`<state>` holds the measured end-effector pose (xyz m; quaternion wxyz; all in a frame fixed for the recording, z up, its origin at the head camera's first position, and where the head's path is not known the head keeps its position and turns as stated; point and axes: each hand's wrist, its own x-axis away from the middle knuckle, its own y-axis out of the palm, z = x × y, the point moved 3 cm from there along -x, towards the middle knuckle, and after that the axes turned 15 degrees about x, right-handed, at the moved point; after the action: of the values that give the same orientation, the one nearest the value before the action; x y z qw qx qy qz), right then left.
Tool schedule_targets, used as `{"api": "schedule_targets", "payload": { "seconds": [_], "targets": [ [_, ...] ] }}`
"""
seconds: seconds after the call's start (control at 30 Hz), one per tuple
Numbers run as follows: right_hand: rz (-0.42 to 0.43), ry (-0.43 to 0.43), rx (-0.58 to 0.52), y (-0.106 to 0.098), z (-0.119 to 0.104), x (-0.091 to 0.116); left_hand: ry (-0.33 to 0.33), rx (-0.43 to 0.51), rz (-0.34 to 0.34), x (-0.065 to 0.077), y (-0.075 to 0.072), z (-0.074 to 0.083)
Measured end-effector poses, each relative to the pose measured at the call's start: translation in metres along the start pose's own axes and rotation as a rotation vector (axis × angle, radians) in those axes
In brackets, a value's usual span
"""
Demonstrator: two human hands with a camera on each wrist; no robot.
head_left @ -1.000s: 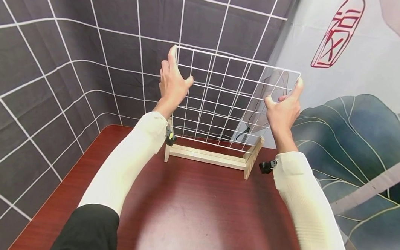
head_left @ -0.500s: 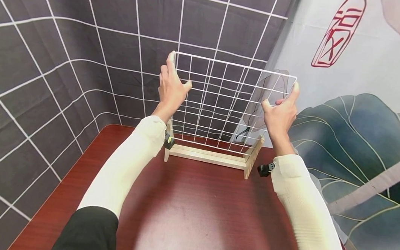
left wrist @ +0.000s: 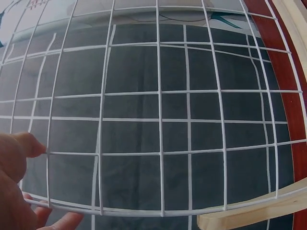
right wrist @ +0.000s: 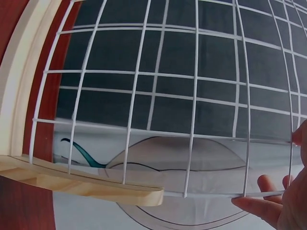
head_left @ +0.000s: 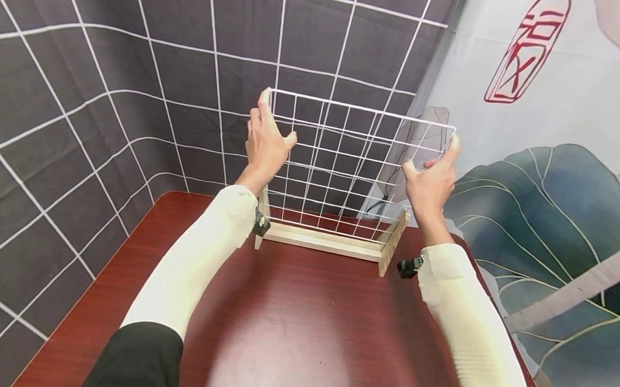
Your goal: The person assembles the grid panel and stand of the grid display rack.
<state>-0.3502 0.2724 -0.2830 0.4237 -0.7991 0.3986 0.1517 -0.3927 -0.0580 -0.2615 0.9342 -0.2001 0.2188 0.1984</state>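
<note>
A white wire grid panel [head_left: 348, 106] stands upright between the two side pieces of a pale wooden stand [head_left: 320, 242]. My left hand [head_left: 266, 141] grips its left edge near the top corner. My right hand [head_left: 430, 182] holds the opposite edge just below the top right corner. In the left wrist view, the left thumb [left wrist: 31, 144] lies against a wire while other fingers sit round the side wire. The right wrist view shows the right fingers [right wrist: 261, 206] at the other side wire. Low down, the grid's side wires run along the wooden end pieces [right wrist: 91, 184].
The stand rests towards the far edge of a reddish-brown table [head_left: 281, 332]. Behind it hangs a dark grey cloth with white grid lines [head_left: 179, 75]. On the right is a pale cloth with a leaf print [head_left: 561, 212]. Small black cameras [head_left: 410, 267] sit on both wrists.
Both hands have come down with the grid panel, so its top edge sits lower. Its bottom edge has dropped closer to the stand's front bar. The stand has stayed put.
</note>
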Motion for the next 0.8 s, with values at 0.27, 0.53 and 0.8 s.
{"api": "schedule_targets", "payload": {
  "seconds": [0.27,0.53,0.8],
  "targets": [
    [-0.006,0.001,-0.003,0.007,0.005,0.007,-0.013,0.01,-0.01,0.004,0.003,-0.009],
    [0.001,-0.004,0.0,0.011,0.008,0.011,-0.012,0.017,-0.021,0.007,0.004,-0.014],
    [-0.007,-0.005,-0.003,0.015,0.013,0.014,-0.004,0.0,-0.034,0.013,0.006,-0.017]
  ]
}}
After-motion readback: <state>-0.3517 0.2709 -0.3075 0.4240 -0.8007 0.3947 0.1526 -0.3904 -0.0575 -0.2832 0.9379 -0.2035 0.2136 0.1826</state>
